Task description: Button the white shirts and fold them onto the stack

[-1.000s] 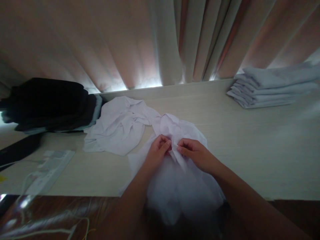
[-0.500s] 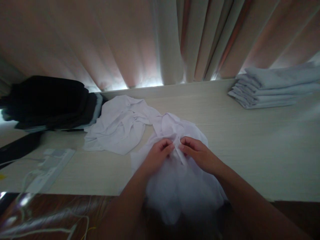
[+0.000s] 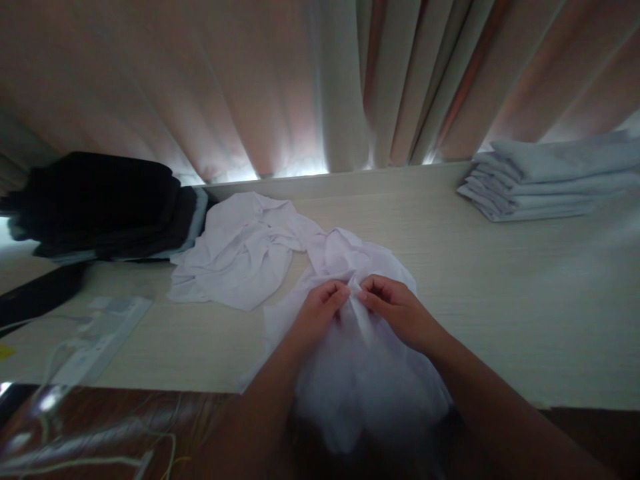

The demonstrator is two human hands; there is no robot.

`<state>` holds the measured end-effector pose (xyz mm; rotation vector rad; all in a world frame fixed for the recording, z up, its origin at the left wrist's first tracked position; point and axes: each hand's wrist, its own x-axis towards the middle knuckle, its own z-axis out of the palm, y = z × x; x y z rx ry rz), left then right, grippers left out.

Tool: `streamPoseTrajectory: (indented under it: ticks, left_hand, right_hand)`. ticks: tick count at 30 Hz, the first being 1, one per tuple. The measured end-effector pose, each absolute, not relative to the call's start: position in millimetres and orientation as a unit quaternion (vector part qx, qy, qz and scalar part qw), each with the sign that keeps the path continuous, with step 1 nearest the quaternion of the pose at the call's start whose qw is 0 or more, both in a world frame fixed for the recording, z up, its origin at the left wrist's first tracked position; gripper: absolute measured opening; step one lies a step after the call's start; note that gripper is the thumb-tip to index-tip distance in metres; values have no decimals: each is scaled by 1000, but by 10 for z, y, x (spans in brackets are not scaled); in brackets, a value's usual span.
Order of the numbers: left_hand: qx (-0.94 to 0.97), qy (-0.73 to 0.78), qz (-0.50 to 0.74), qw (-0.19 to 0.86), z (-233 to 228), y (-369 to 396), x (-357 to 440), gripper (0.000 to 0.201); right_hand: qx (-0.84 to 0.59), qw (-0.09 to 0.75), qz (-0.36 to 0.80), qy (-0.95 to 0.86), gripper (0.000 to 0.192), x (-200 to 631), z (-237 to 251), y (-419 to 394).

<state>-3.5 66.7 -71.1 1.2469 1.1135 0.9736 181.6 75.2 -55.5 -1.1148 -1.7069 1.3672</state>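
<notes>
A crumpled white garment point(image 3: 367, 257), which looks like a shirt, lies in front of me on the pale table point(image 3: 500, 300) and hangs over its front edge. My left hand point(image 3: 325, 303) pinches a fold of its cloth between thumb and fingers. Close beside it, my right hand point(image 3: 393, 300) pinches the same fold from the other side. The fingertips of both hands almost meet there. The garment's lower part is blurred, and any button or seam at the fingertips is too small to make out.
Another crumpled white garment point(image 3: 240, 257) touches the first on the left. Beyond it stands a stack of dark folded clothes point(image 3: 100, 207). Folded white clothes point(image 3: 555, 177) are piled at the back right. A power strip point(image 3: 107, 340) with cables lies front left. Curtains point(image 3: 280, 87) hang behind the table.
Almost nothing differs. Both hands keep their pinch on the white garment, with only a tiny shift of the fingers and of the view.
</notes>
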Motion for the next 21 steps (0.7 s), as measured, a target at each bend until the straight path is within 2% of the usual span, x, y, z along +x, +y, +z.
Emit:
streamPoseTrajectory:
  ticks: [12, 16, 19, 21]
  left_hand:
    - [529, 495, 468, 506, -686, 684, -21, 26]
    - [547, 544, 466, 433, -666, 669, -44, 21]
    - [604, 579, 395, 380, -642, 634, -84, 36]
    - [657, 570, 293, 397, -631, 603, -105, 48]
  right_hand:
    - [-423, 348, 513, -661, 25, 1778, -574, 760]
    - [-434, 366, 543, -619, 28, 1799, -608, 791]
    - [-439, 395, 580, -561, 31, 1845, -625, 830]
    - [-435, 415, 604, -523, 31, 1875, -617, 852]
